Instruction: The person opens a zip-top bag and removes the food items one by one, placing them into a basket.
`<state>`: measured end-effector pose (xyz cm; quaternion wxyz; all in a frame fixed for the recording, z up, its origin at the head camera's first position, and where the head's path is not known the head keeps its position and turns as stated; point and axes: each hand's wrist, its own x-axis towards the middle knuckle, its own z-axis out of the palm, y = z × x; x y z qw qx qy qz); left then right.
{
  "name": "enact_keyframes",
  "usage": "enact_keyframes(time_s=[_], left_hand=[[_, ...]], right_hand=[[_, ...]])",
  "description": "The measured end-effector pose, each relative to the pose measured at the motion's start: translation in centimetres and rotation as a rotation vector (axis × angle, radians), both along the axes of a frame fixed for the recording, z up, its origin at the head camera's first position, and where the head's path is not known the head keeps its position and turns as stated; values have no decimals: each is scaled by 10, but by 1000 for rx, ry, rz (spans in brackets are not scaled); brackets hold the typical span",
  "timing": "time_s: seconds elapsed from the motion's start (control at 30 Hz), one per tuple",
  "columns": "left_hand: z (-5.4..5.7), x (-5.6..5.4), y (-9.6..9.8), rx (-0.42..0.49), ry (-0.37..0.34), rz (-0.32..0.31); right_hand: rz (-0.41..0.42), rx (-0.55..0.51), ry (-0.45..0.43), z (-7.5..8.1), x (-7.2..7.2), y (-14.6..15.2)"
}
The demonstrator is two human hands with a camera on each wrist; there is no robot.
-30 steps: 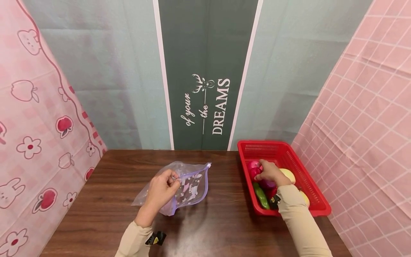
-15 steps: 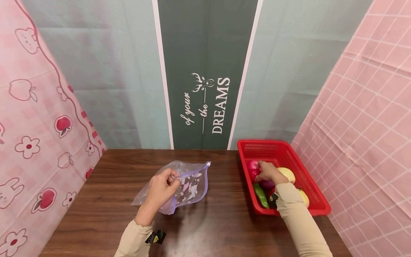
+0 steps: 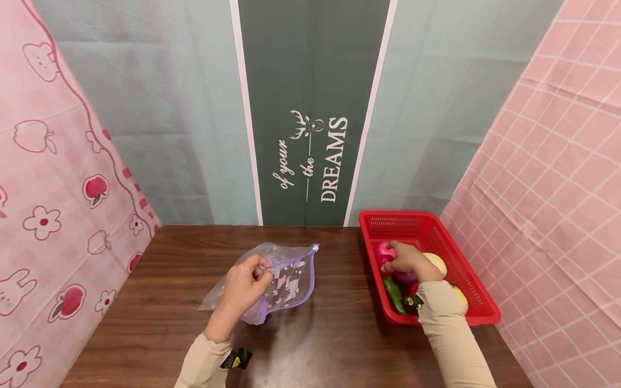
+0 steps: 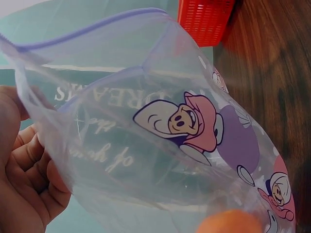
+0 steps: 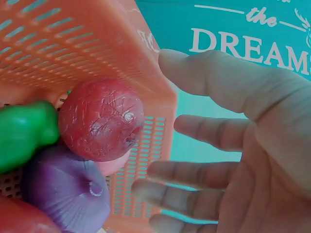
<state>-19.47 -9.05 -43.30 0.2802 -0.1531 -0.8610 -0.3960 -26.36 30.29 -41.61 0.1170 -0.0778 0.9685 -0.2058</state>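
Observation:
My left hand (image 3: pixel 247 285) pinches the edge of a clear zip bag (image 3: pixel 291 283) with purple trim and cartoon prints, its mouth spread wide. In the left wrist view an orange rounded thing (image 4: pixel 231 223) shows at the bag's lower part. My right hand (image 3: pixel 409 261) is over the red basket (image 3: pixel 468 269), near a pink round thing (image 3: pixel 384 249). The right wrist view shows its fingers spread and relaxed, beside a shiny dark-red round fruit (image 5: pixel 99 119), with a gap between. A purple onion-like vegetable (image 5: pixel 68 189) and a green pepper (image 3: pixel 394 295) lie close by.
Pale yellow round fruits (image 3: pixel 436 263) lie on the basket's right side, partly behind my right arm. A red thing (image 5: pixel 24 218) sits beside the purple vegetable. The brown wooden table (image 3: pixel 335 318) ends against a hanging cloth (image 3: pixel 310 64); pink cloths flank both sides.
My right hand has shifted slightly in the basket, and more of the pink round thing shows beside it. The left hand and bag stay in place.

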Motion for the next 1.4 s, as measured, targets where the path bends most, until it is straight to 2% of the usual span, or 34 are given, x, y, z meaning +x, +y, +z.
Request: enact_keyframes(time_s=[0.17,0.47,0.8,1.17,1.4], left_hand=[[-4,0,0,2,44,-21],[-6,-1,0,11,102,-11],[-6,-2,-2,8,119,-10],[-4,0,-2,9,133,-9],[-4,0,-2,2,142,-15]], right_hand=[[-37,-15,22,4,16,-9],[-2,-47,132,8,37,-34],[38,-35,223,9,52,-67],[85,-59,306,4,62,-92],[182,-90,384,4,67,-112]])
